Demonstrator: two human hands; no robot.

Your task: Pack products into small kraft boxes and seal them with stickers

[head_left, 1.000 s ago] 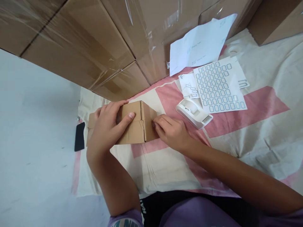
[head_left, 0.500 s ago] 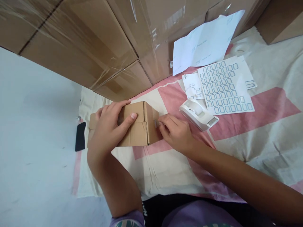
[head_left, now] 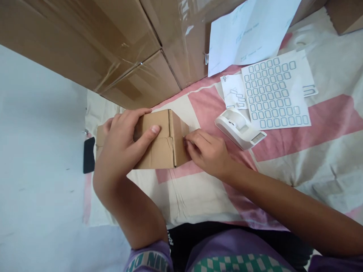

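A small brown cardboard box [head_left: 157, 151] lies on the cloth in front of me. My left hand [head_left: 124, 139] wraps over its top, thumb on the near part and fingers over the far side. At the box's right end face, my right hand [head_left: 208, 151] has thumb and index finger drawn together against the cardboard. Whatever lies between those fingertips is hidden. Just right of that hand stands a white tape dispenser [head_left: 241, 130]. Behind it lies a white sheet of blue-outlined rounded labels [head_left: 276, 94], partly over a smaller white sheet [head_left: 232, 90].
Large taped cartons [head_left: 119, 49] form a wall behind the box. A creased white paper [head_left: 249, 37] leans on them. A tape roll [head_left: 304, 37] lies at the far right. A black flat object [head_left: 89, 155] rests by the cloth's left edge. The pink-and-cream cloth [head_left: 286, 162] covers the surface.
My right fingertips have pressed in closer on the box's end face, covering a small pale rectangle seen there before. My left hand keeps its hold. The whole view has shifted slightly.
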